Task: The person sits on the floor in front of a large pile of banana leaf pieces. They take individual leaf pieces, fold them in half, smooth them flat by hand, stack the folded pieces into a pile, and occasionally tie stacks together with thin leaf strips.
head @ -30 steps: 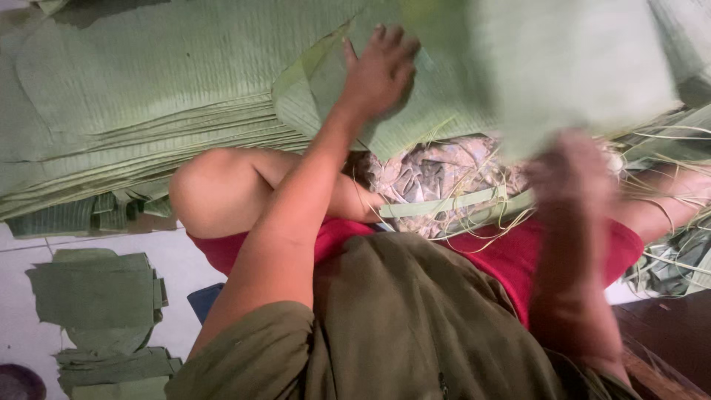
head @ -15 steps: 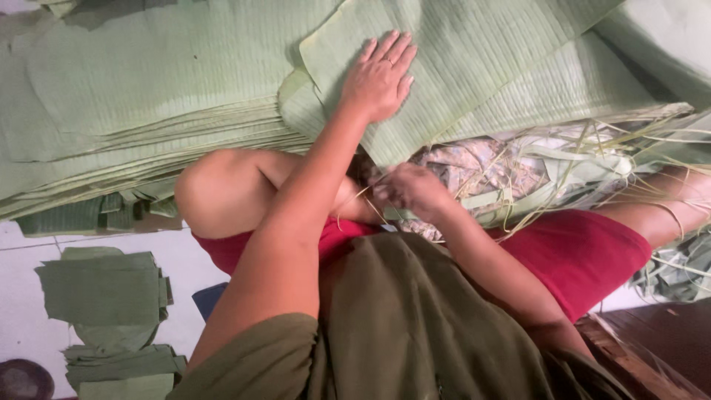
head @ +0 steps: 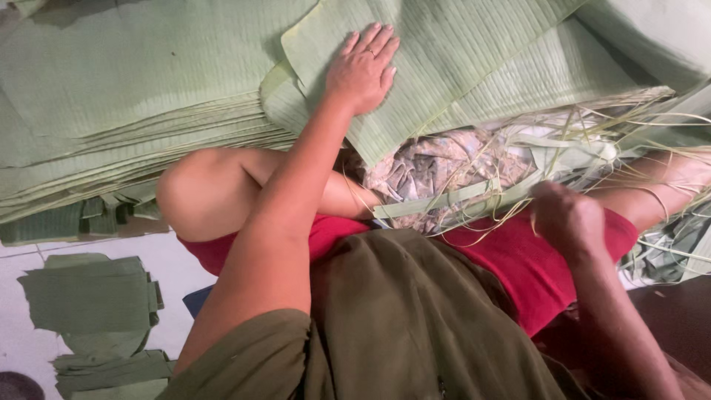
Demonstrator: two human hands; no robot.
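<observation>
Pressing flat on the top green leaf sheet (head: 444, 67), the left hand (head: 363, 70) lies palm down with its fingers (head: 374, 41) spread and straight, gripping nothing; a ring shows on one finger. That sheet lies on a broad stack of green leaves (head: 126, 111) that reaches away to the left of the hand and beyond it. Below the hand, nearer the person, a bare knee (head: 200, 196) sticks out, with red shorts (head: 518, 259) and an olive shirt (head: 400, 326) nearer still. To the lower right of the left hand, the right hand (head: 566, 218) is blurred over the lap, loosely curled among pale leaf strips and fibres (head: 518, 170); whether it grips any of them cannot be told. Far down to the left of the left hand, small folded leaf piles (head: 92, 296) lie on the white tiled floor (head: 22, 348).
</observation>
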